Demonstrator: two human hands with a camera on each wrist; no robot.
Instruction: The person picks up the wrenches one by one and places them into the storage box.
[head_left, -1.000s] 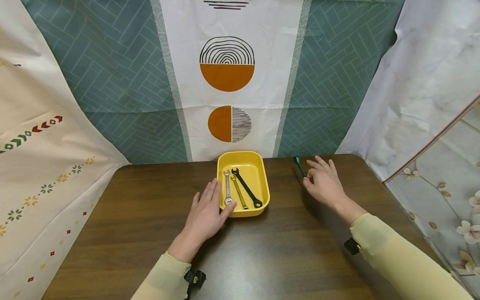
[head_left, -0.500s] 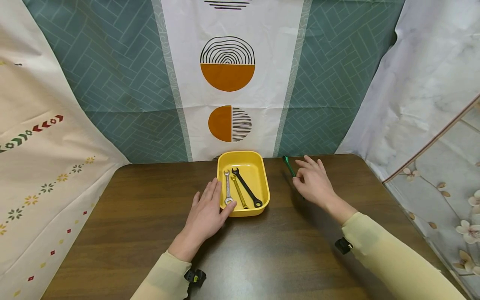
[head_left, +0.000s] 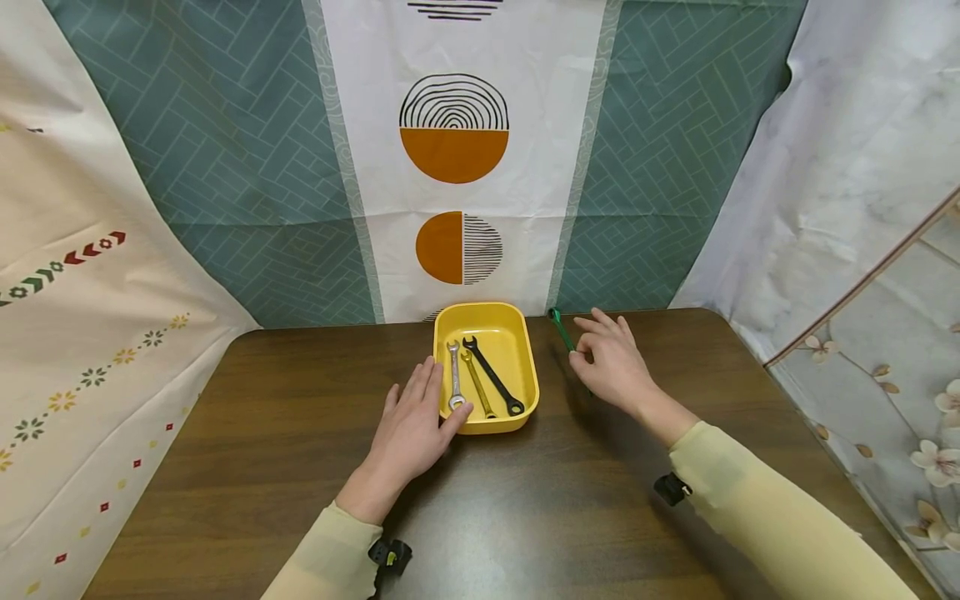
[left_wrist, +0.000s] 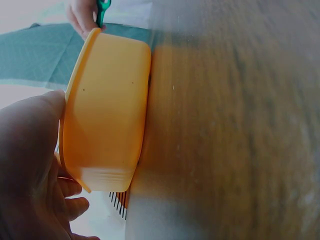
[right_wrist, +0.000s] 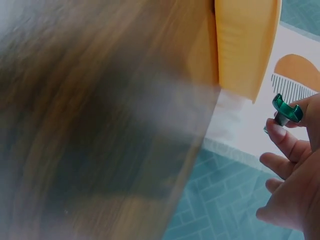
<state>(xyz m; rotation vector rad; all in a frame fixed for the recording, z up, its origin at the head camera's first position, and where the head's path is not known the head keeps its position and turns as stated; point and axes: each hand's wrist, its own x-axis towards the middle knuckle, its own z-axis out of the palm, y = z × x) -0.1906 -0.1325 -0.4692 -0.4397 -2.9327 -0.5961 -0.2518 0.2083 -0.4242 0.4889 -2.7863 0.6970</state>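
Observation:
Pinched between the thumb and index finger of my right hand (head_left: 611, 362) is a green wrench (head_left: 561, 329), held above the table to the right of a yellow tray (head_left: 532, 375). Its open-ended jaw shows in the right wrist view, near the fingertips. My left hand (head_left: 411, 421) rests against the tray's near left corner, fingers straight along the side and thumb over the rim. Inside the tray lie a silver wrench (head_left: 455, 375), a gold-coloured wrench (head_left: 478, 383) and a black wrench (head_left: 493, 375).
The brown wooden table (head_left: 247, 467) carries the tray near its far edge. Behind that edge hangs a patterned curtain (head_left: 637, 208). Other patterned cloths, a cream one (head_left: 90, 333) and a white floral one (head_left: 847, 292), hang at the left and right sides.
My right hand has moved left with the green wrench, bringing it closer to the tray. The left hand, the tray and the wrenches inside it have stayed in place.

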